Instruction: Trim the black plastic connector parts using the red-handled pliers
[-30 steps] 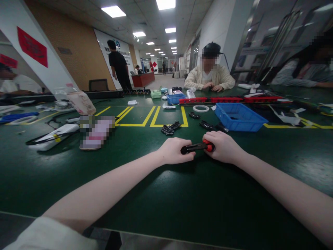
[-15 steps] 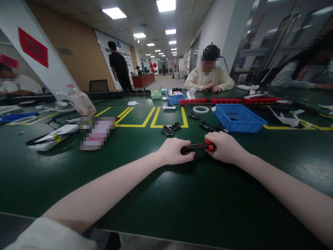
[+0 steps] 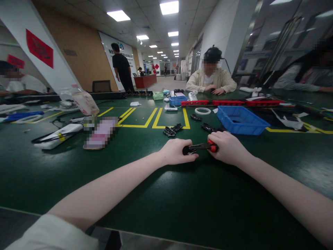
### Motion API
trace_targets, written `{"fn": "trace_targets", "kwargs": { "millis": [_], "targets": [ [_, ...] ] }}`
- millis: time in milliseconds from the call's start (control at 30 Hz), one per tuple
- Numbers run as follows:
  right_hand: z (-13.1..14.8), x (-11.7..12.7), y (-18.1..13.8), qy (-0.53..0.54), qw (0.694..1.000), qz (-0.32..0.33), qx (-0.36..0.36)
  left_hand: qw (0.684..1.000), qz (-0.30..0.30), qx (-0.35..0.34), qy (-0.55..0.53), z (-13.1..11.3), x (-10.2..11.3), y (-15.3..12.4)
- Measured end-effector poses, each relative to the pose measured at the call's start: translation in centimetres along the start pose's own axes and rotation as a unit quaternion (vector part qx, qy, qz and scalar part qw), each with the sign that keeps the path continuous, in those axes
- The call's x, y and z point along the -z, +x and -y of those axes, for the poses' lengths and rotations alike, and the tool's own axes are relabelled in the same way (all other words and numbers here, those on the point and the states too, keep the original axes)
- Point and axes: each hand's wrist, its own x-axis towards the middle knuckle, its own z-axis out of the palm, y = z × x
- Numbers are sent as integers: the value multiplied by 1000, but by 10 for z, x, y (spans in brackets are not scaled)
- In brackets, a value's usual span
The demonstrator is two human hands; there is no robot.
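Observation:
Both my hands rest on the green table (image 3: 166, 208) near its middle. My left hand (image 3: 177, 152) is closed around a small black part (image 3: 189, 150). My right hand (image 3: 227, 148) is closed on a tool with a red and black handle (image 3: 211, 147), whose dark tip reaches left to the black part. The two hands sit close together, almost touching. Just beyond them lie more small black parts (image 3: 171, 130) on the table.
A blue bin (image 3: 240, 121) stands behind my right hand. Yellow tape lines (image 3: 156, 119), a tape roll (image 3: 202, 111), red strips (image 3: 229, 102) and a white device (image 3: 56, 135) lie around. A person (image 3: 211, 78) sits across; others sit at both sides.
The view has shifted slightly to the right and down; my hands keep the same hold on the tool and the black part.

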Motion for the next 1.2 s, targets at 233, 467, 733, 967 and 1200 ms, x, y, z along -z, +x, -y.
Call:
{"fn": "trace_targets", "kwargs": {
  "millis": [233,467,733,967,1200],
  "targets": [
    [-4,2,1,-10,1000,12,-27,999,2,16,-42,0,1,0],
    [0,6,1,-4,997,37,-65,996,-10,36,-75,5,-1,3],
    [8,11,2,30,990,85,-108,997,-13,44,-65,8,-2,3],
    [6,11,3,55,986,115,-104,997,28,52,-40,3,2,2],
    [4,13,4,60,983,145,-94,1000,11,-10,-12,4,0,3]
  ]
}}
